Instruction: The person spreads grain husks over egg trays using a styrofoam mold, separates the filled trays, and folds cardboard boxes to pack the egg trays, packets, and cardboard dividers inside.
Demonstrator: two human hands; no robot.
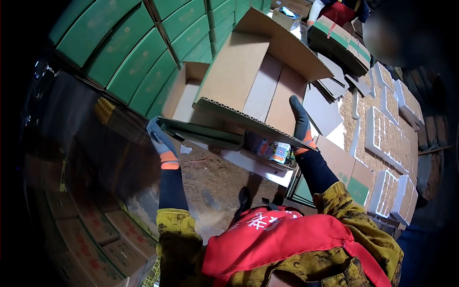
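An open cardboard box (234, 71), plain brown inside with a pale strip along its bottom, is tilted up in front of me. My right hand (302, 122), in a dark glove with an orange cuff, grips its near right corner, fingers partly inside the wall. A second open cardboard box (184, 103) with a green outside lies to the left, partly hidden behind the first. My left hand (161, 143), in a grey glove with an orange cuff, is closed on that box's near left corner. The two boxes overlap; whether one sits inside the other I cannot tell.
Green cartons (114, 48) are stacked high at the left. Brown cartons (91, 244) stand at lower left. White trays (382, 134) lie among loose shavings on the right-hand table. Across it, another person (337, 12) is beside a green carton (339, 40). Flat cardboard (320, 112) lies nearby.
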